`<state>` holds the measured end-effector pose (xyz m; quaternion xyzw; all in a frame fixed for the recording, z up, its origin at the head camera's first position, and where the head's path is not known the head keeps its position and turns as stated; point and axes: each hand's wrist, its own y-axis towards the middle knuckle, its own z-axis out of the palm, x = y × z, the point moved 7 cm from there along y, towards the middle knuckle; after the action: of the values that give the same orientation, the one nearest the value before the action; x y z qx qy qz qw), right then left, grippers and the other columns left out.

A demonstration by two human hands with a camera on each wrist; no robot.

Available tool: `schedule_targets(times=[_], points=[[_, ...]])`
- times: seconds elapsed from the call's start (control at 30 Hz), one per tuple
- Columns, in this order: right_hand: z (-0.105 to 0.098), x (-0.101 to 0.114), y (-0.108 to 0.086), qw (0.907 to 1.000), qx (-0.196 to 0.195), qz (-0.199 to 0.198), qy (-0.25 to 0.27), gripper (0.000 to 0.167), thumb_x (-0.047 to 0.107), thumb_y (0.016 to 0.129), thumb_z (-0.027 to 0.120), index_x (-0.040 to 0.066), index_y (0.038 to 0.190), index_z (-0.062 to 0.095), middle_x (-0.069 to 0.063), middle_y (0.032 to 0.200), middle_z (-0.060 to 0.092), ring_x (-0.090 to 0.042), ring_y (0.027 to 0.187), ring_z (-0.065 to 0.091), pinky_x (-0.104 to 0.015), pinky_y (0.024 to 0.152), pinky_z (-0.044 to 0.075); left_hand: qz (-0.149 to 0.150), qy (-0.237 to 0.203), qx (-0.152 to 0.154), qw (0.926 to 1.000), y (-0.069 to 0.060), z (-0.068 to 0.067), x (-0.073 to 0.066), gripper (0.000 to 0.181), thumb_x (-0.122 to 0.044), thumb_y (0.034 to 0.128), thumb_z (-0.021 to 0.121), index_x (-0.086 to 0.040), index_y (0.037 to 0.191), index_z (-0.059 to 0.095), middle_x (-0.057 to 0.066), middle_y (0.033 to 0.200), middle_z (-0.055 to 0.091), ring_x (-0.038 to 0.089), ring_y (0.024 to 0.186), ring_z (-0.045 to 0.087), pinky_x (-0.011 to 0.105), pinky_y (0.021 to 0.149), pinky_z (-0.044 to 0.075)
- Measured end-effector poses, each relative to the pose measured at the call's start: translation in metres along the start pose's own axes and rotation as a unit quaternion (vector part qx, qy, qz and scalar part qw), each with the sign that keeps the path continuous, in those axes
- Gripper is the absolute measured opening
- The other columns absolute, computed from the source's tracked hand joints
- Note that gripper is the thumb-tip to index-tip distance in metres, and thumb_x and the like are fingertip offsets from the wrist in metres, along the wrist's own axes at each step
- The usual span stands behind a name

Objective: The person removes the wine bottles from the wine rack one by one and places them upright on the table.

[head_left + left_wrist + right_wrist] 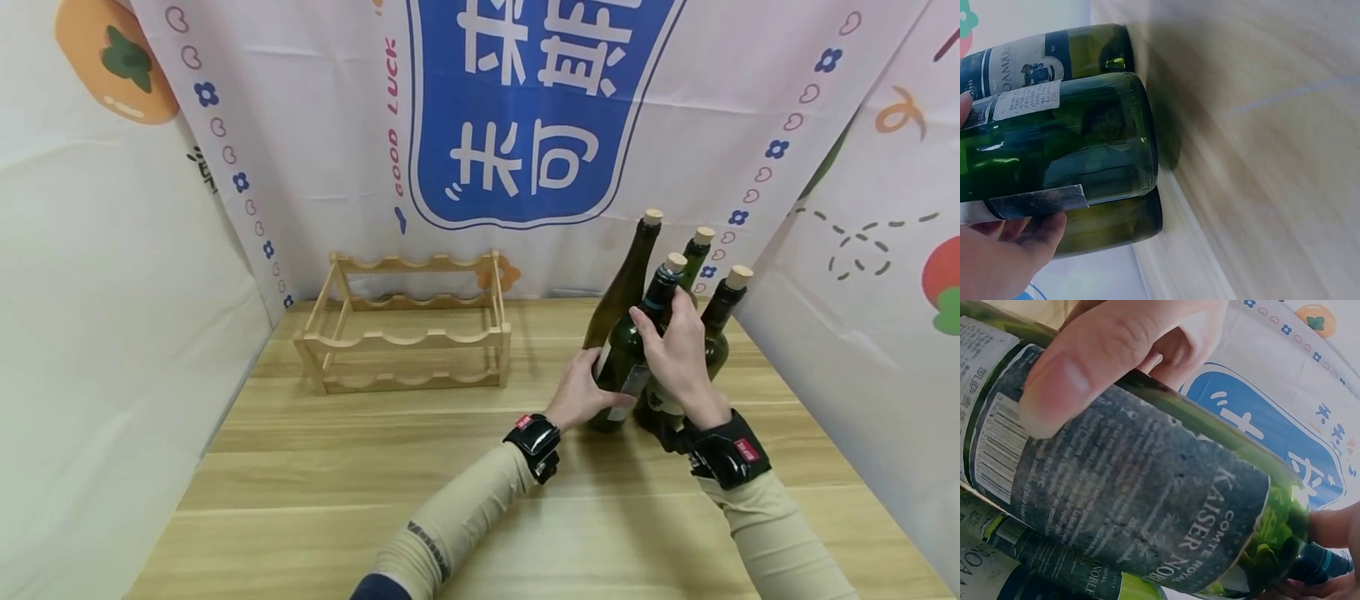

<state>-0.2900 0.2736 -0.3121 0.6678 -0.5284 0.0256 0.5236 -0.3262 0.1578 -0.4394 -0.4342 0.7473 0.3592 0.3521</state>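
A dark green wine bottle [624, 358] with a cork and a grey label is held in both hands, leaning slightly. My left hand [583, 392] grips its lower body, the thumb across the label in the right wrist view. Around its shoulder and neck, my right hand [678, 350] curls its fingers. Whether its base touches the table cannot be told. Close behind stand corked bottles: a tall olive one [622, 287], a green one [693, 254] mostly hidden, and a dark one [717, 321] at the right, partly covered by my right hand.
A light wooden bottle rack [405, 340] with scalloped rails stands at the back left of the wood-grain table [360, 492]. A printed white cloth [322, 108] hangs behind, and similar cloth walls close off both sides.
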Motion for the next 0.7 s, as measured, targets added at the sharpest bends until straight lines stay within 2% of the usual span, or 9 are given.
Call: schedule_targets(times=[0.47, 0.7], points=[[0.000, -0.005, -0.009, 0.9994, 0.000, -0.029, -0.021, 0.044, 0.005, 0.087, 0.069, -0.014, 0.122, 0.049, -0.029, 0.104, 0.055, -0.042, 0.095, 0.056, -0.051, 0.078, 0.045, -0.004, 0.032, -0.003, 0.9995, -0.001, 0.015, 0.005, 0.080, -0.033, 0.0684, 0.088, -0.010, 0.135, 0.050, 0.005, 0.125, 0.054, 0.018, 0.113, 0.052, 0.027, 0.098, 0.046], [-0.006, -0.008, -0.013, 0.9990, -0.020, -0.034, -0.021, 0.048, 0.005, 0.086, 0.071, -0.014, 0.124, 0.049, -0.030, 0.106, 0.056, -0.043, 0.094, 0.056, -0.051, 0.078, 0.045, -0.022, 0.033, 0.017, 0.9991, -0.002, 0.023, 0.004, 0.087, -0.036, 0.0743, 0.084, -0.008, 0.144, 0.039, 0.008, 0.137, 0.047, 0.021, 0.124, 0.049, 0.031, 0.105, 0.044]])
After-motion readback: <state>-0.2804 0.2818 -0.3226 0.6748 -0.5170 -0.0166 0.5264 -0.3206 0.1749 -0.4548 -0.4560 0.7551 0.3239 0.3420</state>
